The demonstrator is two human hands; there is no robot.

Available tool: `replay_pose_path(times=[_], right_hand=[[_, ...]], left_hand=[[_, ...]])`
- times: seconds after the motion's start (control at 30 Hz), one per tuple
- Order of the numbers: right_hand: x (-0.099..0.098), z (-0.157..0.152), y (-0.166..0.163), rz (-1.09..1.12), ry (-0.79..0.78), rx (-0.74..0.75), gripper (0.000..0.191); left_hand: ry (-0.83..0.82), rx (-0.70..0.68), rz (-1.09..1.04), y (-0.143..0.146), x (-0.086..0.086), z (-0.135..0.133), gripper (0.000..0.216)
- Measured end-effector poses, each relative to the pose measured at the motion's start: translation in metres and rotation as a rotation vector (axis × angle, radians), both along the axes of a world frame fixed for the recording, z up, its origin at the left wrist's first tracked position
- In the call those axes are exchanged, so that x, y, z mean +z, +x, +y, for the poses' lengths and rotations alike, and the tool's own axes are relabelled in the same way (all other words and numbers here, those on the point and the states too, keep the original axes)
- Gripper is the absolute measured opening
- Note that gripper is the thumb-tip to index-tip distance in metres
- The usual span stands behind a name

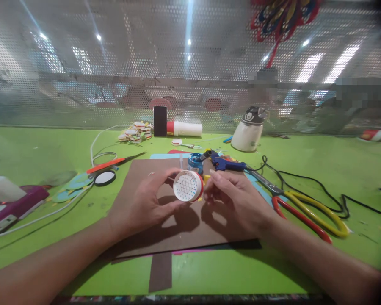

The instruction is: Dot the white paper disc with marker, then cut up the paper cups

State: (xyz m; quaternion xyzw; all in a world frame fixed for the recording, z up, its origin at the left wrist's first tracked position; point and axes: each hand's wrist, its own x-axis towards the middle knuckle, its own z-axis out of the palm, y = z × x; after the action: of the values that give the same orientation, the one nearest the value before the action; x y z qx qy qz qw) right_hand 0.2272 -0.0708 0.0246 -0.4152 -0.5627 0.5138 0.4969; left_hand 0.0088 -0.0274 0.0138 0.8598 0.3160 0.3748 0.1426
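My left hand grips a short round paper cup, white with a red band, between thumb and fingers. Its flat end is turned towards me and shows crossing dark lines and small blue dots. Close to the cup's right side is my right hand, its fingers curled and thumb against them. Something small and yellow shows by those fingertips, but I cannot make out whether they hold it. Both hands are above a brown board. Just behind the cup stands a blue jar.
A blue glue gun and large scissors lie right. At left are an orange knife, a black-rimmed disc and a purple power strip. Behind stand a phone, white-red roll and kettle-shaped bottle.
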Motion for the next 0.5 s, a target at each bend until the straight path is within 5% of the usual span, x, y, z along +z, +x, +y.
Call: replay_pose_path(times=[0.2, 0.5], right_hand=[[-0.0017, -0.0050, -0.0030, 0.037, 0.018, 0.083, 0.024], [-0.0022, -0.0102, -0.0071, -0.075, 0.081, 0.085, 0.026]], left_hand=[[-0.012, -0.034, 0.053, 0.0016, -0.0015, -0.0016, 0.050], [-0.081, -0.133, 0.054, 0.0037, -0.0054, -0.0091, 0.061]])
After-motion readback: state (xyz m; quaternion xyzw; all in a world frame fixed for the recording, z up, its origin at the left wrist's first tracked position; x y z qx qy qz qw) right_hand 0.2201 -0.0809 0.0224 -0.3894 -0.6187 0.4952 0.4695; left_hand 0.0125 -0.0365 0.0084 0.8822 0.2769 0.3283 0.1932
